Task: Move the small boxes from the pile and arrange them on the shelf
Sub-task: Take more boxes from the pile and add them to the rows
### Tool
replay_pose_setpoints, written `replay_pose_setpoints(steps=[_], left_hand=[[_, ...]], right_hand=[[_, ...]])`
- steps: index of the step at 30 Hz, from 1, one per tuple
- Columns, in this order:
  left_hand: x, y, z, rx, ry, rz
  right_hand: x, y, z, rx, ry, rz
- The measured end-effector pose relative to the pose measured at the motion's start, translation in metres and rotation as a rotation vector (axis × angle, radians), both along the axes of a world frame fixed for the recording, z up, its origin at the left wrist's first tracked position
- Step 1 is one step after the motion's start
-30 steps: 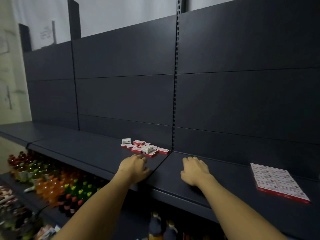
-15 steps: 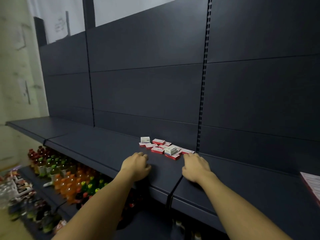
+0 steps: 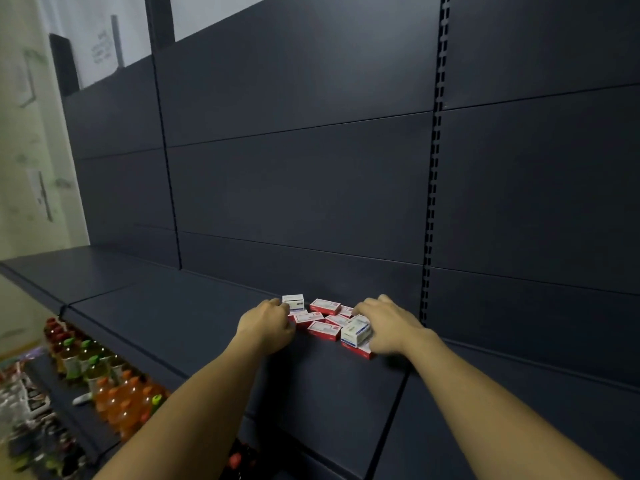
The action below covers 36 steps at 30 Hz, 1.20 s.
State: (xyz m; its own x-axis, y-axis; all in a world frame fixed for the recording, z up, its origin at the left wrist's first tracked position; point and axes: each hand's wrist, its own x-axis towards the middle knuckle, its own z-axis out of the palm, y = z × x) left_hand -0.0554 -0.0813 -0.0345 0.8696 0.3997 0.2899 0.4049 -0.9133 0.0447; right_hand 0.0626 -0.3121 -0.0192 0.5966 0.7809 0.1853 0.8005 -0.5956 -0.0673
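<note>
A pile of small red-and-white boxes [image 3: 323, 327] lies on the dark shelf [image 3: 194, 317], close to the back panel. One white box [image 3: 293, 301] stands at the pile's left end, and a white-and-blue box [image 3: 354, 333] lies on top at the front right. My left hand [image 3: 267, 323] is at the pile's left edge, fingers loosely curled, fingertips touching the white box. My right hand [image 3: 389, 323] rests over the pile's right edge with its fingers against the boxes. Neither hand has lifted a box.
A slotted upright post [image 3: 433, 202] runs up the back panel just right of the pile. A seam [image 3: 398, 403] splits the shelf below my right hand. Orange and green drink bottles [image 3: 114, 389] fill the lower shelf at the left.
The view has swung left and closer, so the flat sheet of boxes at the right is out of sight. Both hands have moved forward from the shelf's front to the pile.
</note>
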Motion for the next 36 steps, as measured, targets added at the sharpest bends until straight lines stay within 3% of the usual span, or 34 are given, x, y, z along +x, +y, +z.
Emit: replay_pose_setpoints(steps=[8, 16, 26, 36], left_hand=[[0.047, 0.015, -0.012, -0.068, -0.066, 0.027], [0.081, 0.039, -0.003, -0.071, -0.069, 0.075], [0.099, 0.073, -0.007, -0.150, 0.023, -0.086], [0.107, 0.064, 0.012, -0.095, -0.097, -0.301]], right_hand=[[0.034, 0.019, -0.005, -0.039, 0.004, 0.081], [0.051, 0.034, 0.006, 0.116, -0.044, 0.039], [0.062, 0.038, 0.002, 0.243, -0.054, -0.100], [0.053, 0.048, 0.004, 0.309, -0.091, -0.164]])
